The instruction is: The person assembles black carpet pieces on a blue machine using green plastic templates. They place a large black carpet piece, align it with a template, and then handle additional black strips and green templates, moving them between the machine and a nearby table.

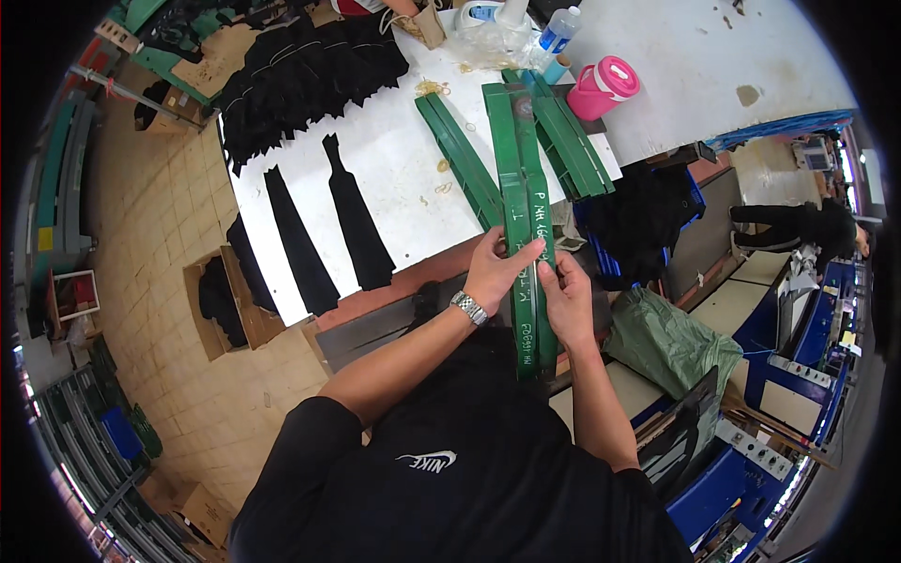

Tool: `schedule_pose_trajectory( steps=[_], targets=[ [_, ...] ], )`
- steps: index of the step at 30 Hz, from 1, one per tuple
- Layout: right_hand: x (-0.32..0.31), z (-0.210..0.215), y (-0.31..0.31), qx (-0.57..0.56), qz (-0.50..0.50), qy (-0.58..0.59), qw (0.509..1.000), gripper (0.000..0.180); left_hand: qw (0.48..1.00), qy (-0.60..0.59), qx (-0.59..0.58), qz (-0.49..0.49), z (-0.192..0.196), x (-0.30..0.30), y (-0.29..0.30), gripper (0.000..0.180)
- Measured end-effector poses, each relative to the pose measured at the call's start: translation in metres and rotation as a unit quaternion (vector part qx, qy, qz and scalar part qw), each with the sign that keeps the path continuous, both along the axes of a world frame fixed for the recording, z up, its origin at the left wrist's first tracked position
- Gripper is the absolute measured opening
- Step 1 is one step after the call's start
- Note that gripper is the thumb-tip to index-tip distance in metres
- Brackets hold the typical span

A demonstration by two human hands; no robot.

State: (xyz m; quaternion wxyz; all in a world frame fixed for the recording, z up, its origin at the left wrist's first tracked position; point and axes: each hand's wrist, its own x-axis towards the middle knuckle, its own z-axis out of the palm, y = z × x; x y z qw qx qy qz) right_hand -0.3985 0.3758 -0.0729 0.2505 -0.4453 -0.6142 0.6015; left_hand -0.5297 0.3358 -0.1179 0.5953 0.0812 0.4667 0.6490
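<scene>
Both my hands grip a long green template [511, 178] with white handwriting on it, held lengthwise in front of my body over the table's near edge. My left hand [496, 272] wraps it from the left, thumb across the top face. From the right, my right hand [567, 298] holds its edge with the thumb on top. Another narrow green template [460, 159] lies on the white table to the left of it. More green templates [572, 141] lie just to its right. Two black fabric pieces [349, 216] are spread flat on the table's left part.
Rows of black fabric pieces [300, 80] cover the far left of the white table [394, 141]. A pink jug [605, 86] and a water bottle [560, 33] stand at the back. A cardboard box [225, 300] sits on the floor at left; a green plastic sack [671, 342] lies at right.
</scene>
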Motion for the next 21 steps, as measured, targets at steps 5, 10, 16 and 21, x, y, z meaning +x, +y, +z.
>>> schedule_pose_trajectory(
  steps=[5,10,16,21],
  targets=[
    [-0.008,-0.016,0.023,-0.036,0.034,0.022,0.999,0.015,0.998,-0.039,-0.029,0.038,-0.012,-0.010,0.018,0.049],
    [-0.013,-0.035,0.073,-0.138,0.113,0.002,0.984,0.009,0.994,-0.046,-0.078,0.066,-0.034,-0.014,0.044,0.052],
    [-0.042,-0.068,0.139,-0.275,0.153,0.038,0.949,0.024,0.984,-0.077,-0.130,0.098,-0.072,-0.023,0.091,0.056],
    [-0.059,-0.106,0.196,-0.341,0.176,0.001,0.923,0.027,0.976,-0.078,-0.181,0.096,-0.105,-0.034,0.132,0.057]
  ],
)
